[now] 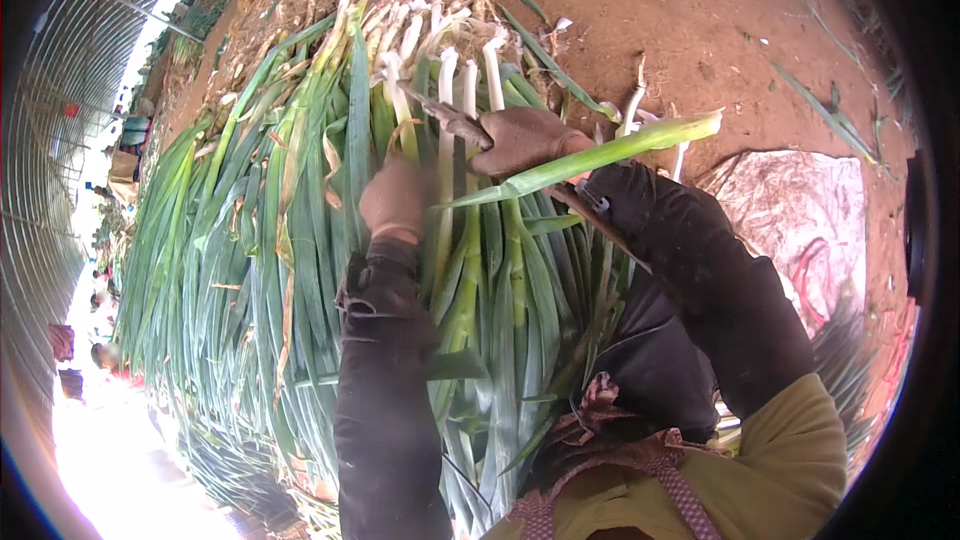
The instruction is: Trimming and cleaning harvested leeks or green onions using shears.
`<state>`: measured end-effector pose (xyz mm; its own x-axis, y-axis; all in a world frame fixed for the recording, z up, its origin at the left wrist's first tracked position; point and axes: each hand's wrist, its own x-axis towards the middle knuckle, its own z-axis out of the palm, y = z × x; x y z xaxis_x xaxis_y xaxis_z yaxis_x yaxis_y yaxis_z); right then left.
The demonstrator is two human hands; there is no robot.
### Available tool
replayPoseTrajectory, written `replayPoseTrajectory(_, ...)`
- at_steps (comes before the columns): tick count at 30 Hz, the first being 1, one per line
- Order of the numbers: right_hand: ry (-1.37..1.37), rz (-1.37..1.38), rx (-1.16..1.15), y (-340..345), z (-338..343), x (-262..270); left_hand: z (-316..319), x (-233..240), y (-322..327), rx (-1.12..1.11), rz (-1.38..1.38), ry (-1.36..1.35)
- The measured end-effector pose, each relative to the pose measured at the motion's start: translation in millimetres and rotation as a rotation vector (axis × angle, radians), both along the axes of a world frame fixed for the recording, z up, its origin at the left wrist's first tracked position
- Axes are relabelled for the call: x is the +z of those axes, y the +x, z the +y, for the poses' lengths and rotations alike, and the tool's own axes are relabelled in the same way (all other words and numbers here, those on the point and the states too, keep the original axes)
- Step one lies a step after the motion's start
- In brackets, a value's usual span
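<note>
My left hand (394, 199), in a dirty knit glove and slightly blurred, closes around the green part of a leek (405, 127) whose white end points away from me. My right hand (525, 141), gloved too, grips a narrow, mud-caked tool (454, 120), possibly a knife; its tip reaches towards that leek's white shank. Across my right wrist lies a loose green leek leaf (622, 152) with a torn pale end. Beneath both hands spreads a thick pile of leeks (300, 165), leaves towards me. Several cleaned white shanks (447, 79) lie just beyond my right hand.
Bare reddish soil (697, 37) with scattered leaf scraps lies beyond and to the right. A crumpled pale sheet (806, 202) is spread at the right. Roots and dry skins (472, 15) gather at the pile's far end. Curved ribs of a tunnel shelter (105, 22) rise at the left.
</note>
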<state>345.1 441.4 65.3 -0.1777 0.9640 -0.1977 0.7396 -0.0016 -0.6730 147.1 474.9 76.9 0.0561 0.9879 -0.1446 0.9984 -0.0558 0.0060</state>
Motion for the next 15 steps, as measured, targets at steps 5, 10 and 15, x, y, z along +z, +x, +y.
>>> replayPoseTrajectory(5, 0.023, -0.059, -0.102, 13, 1, 8, -39, -8, -13, -0.095, -0.093, 0.001)
replayPoseTrajectory(10, -0.053, -0.002, -0.097, 0, -23, 47, -89, -18, -62, -0.145, -0.115, 0.034)
replayPoseTrajectory(15, -0.121, -0.085, -0.003, -7, -51, 30, -97, -24, -65, -0.14, -0.173, 0.068)
